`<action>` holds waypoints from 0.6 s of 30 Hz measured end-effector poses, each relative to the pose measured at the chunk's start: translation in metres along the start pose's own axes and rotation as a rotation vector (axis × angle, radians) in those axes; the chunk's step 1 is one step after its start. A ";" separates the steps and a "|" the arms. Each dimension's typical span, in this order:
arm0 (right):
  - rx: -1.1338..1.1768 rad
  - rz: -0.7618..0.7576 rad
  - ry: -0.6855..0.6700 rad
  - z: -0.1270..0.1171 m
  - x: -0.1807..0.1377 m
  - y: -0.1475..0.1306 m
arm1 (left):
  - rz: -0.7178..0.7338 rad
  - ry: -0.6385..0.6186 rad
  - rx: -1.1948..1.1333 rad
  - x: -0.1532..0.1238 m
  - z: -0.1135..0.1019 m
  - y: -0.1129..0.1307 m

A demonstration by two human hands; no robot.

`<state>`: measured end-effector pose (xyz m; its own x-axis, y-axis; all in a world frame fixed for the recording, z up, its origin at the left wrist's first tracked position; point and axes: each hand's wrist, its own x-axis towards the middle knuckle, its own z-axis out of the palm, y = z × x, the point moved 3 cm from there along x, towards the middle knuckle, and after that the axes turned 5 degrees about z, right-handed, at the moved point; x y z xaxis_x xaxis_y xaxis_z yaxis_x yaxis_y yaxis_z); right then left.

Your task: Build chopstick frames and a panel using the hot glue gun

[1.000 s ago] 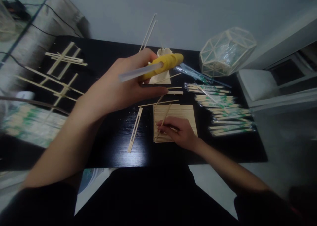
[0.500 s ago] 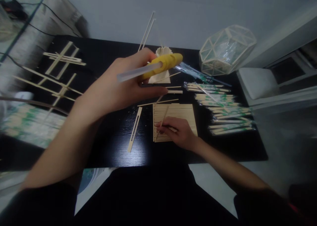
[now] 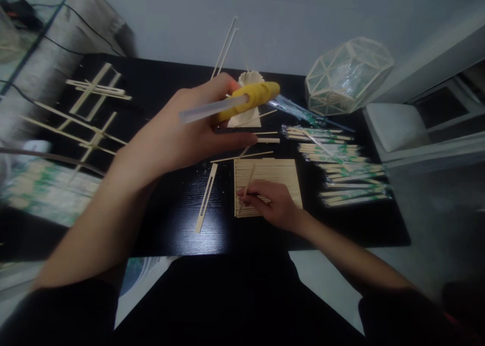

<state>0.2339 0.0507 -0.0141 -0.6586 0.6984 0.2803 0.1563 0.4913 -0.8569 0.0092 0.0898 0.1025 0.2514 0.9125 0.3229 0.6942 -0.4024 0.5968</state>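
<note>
Raised above the table, my left hand [image 3: 185,124] is wrapped round a yellow hot glue gun [image 3: 261,94]. A whitish glue stick [image 3: 212,109] juts from the gun's rear. The gun's nozzle cannot be made out. My right hand [image 3: 275,202] pinches a thin wooden stick [image 3: 248,184] between thumb and fingers, at a slant over the left part of a flat panel [image 3: 280,171]. That panel is made of chopstick-like sticks laid side by side, and my right hand covers part of it. Left of the panel lies a narrow frame of sticks [image 3: 206,197].
Wrapped chopstick packs [image 3: 337,154] lie to the right, more packs [image 3: 49,189] at left. Crossed stick frames [image 3: 94,91] rest at the back left. A many-sided framed container [image 3: 346,78] stands at the back right. Behind the glue gun is a stick-built holder [image 3: 252,77].
The stick in my right hand has tilted very slightly and its upper end has shifted left. My left hand and the glue gun look unmoved.
</note>
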 end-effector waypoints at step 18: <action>-0.008 0.015 -0.036 0.000 0.002 -0.002 | -0.023 -0.025 -0.003 0.000 0.000 0.000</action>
<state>0.2326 0.0508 -0.0118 -0.6825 0.6863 0.2514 0.1724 0.4854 -0.8571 0.0088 0.0896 0.1020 0.2520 0.9230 0.2908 0.6978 -0.3815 0.6063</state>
